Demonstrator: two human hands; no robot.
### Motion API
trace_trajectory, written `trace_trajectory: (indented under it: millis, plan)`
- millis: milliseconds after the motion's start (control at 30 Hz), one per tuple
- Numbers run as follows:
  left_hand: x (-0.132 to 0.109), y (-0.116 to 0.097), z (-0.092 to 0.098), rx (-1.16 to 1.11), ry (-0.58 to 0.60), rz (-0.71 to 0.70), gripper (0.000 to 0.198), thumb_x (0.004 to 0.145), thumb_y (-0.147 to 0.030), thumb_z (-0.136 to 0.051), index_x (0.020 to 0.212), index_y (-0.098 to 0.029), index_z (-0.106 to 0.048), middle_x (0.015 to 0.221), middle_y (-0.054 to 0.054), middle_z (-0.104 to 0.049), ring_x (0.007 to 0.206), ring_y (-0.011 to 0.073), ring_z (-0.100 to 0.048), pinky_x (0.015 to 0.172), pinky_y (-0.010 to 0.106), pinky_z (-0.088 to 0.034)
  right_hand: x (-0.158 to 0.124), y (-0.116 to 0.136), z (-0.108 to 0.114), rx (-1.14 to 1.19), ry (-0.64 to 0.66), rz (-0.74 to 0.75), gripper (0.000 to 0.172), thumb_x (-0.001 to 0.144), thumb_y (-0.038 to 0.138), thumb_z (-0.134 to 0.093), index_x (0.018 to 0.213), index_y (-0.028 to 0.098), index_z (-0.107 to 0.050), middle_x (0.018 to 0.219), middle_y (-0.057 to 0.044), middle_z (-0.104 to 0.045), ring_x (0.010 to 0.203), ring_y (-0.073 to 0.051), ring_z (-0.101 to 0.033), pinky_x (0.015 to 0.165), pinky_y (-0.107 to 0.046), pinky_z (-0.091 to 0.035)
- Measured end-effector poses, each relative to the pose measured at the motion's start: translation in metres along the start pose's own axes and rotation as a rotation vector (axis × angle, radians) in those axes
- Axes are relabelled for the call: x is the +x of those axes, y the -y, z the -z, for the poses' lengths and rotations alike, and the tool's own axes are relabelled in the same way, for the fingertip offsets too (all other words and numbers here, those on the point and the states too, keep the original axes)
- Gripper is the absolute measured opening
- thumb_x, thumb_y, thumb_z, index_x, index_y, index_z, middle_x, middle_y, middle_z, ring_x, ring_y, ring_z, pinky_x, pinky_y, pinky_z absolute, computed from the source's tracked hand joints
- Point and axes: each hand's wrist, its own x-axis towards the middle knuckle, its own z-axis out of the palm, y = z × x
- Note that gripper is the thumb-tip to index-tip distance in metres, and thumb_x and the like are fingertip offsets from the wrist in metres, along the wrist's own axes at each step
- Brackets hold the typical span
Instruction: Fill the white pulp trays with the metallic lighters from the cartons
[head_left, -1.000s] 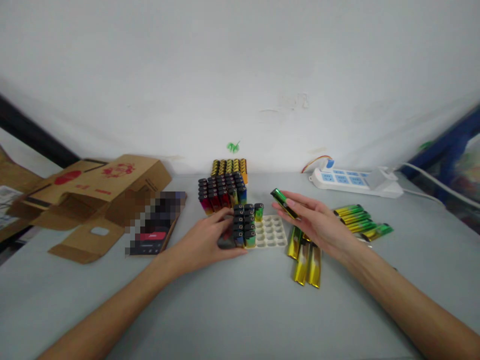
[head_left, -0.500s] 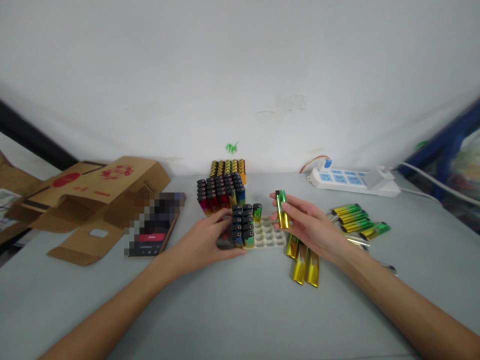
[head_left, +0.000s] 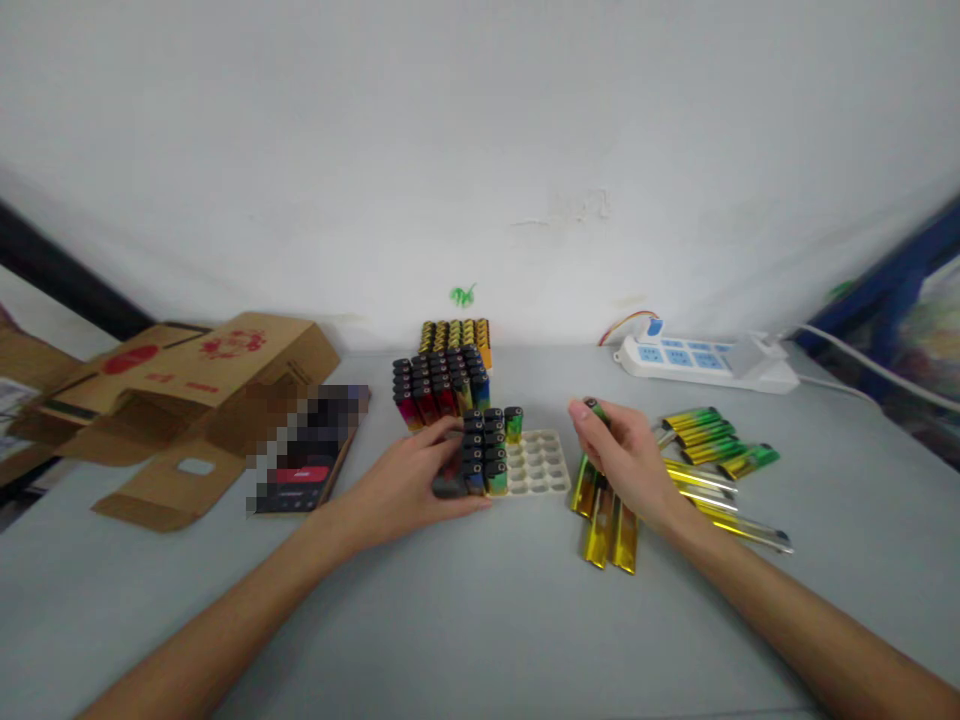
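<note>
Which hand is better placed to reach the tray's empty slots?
Right, I'd say: the right hand holds a lighter beside the tray, on its empty-slot side. The left hand is around the filled left end.

My left hand and right hand are bare, with slender fingers and narrow wrists. Behind them, my left forearm and right forearm are uncovered too, slim by the wrists and broader farther back.
</note>
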Motion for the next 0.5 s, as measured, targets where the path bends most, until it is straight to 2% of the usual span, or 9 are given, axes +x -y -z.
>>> trace_trajectory:
  millis: [200,367,500]
  plan:
    - [-0.0005,0.0000,-0.0006,0.004,0.009,0.027,0.052,0.089,-0.055,-0.080,0.125,-0.019,-0.073,0.140,0.013,-0.065,0.120,0.0321,-0.072,0.103,0.041,-0.062,0.0032,-0.0044,0.0000,-0.194,-0.119,0.009,0.048,0.094,0.056,-0.056,0.061,0.026,-0.038,0.060,0.005,-0.033,0.058,-0.013,-0.032,0.055,-0.030,-0.025]
    - [-0.0005,0.0009,-0.0005,0.005,-0.001,0.016,0.051,0.088,-0.057,-0.080,0.122,-0.019,-0.074,0.137,0.013,-0.066,0.117,0.0315,-0.073,0.101,0.040,-0.063,0.0057,-0.0091,0.0022,-0.165,-0.126,-0.032,0.042,0.093,0.051,-0.055,0.064,0.026,-0.038,0.060,0.006,-0.034,0.057,-0.013,-0.032,0.056,-0.030,-0.025]
    - [-0.0001,0.0008,0.0000,0.016,-0.009,0.008,0.051,0.088,-0.057,-0.080,0.121,-0.018,-0.074,0.137,0.014,-0.066,0.120,0.0322,-0.072,0.106,0.041,-0.060,0.0053,-0.0074,0.0028,-0.168,-0.108,-0.016,0.045,0.095,0.054,-0.054,0.063,0.026,-0.038,0.060,0.006,-0.034,0.057,-0.013,-0.033,0.056,-0.030,-0.026]
